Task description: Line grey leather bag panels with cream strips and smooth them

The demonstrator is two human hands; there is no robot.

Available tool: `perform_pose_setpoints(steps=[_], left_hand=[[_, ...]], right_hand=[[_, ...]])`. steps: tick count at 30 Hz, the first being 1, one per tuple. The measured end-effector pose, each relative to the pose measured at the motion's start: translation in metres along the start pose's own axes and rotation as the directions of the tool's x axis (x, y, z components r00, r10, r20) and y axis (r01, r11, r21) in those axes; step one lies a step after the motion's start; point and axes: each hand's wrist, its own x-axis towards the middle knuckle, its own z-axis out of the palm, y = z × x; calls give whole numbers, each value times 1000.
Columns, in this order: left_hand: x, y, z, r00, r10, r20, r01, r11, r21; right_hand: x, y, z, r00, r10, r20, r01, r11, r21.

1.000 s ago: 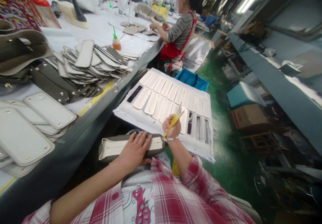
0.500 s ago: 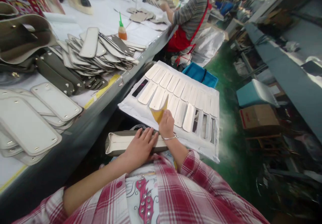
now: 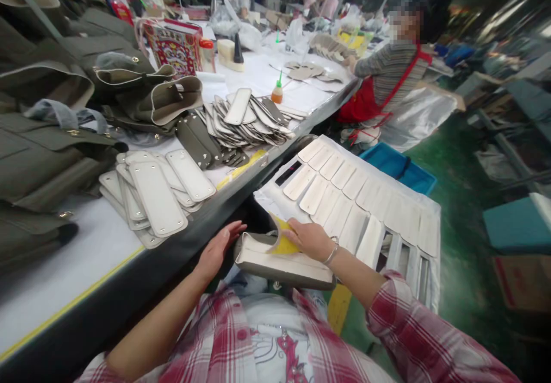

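On my lap lies an olive-grey bag body (image 3: pixel 297 279), its long cream-coloured face (image 3: pixel 275 259) turned up. A thin, bent yellow piece (image 3: pixel 284 240) is pinched in my right hand (image 3: pixel 310 238); its lower edge is over the cream face, near the left end. Whether it is a scraper or a scrap of sheet, I cannot tell. My left hand (image 3: pixel 217 252) is just left of the bag's end, fingers stretched out, with nothing visible in it. Beyond my right hand, cream rounded strips (image 3: pixel 301 183) lie in rows on a white-covered board (image 3: pixel 275 190).
White panels with metal studs (image 3: pixel 157 199) are stacked on the table at left, behind its edge. Further back are a heap of similar strips (image 3: pixel 241 107), olive bags (image 3: pixel 47 159) and a small glue bottle (image 3: pixel 276 93). A co-worker (image 3: pixel 394 78) sits beyond a blue crate (image 3: pixel 400 167).
My left hand has lifted off the bag's cream face and moved to its left end. My right hand has brought the yellow piece down onto or over that face. The camera view has shifted.
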Motion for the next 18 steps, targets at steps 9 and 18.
perform_pose_setpoints(steps=[9,18], left_hand=[[-7,-20,28,996,-85,25,88,986,-145],[-11,-30,30,972,-210,-104,202,976,-79]], right_hand=[[41,-26,-5,971,-231,63,237,966,-107],[81,-57,-3,956,-291,-33,286,953,-98]])
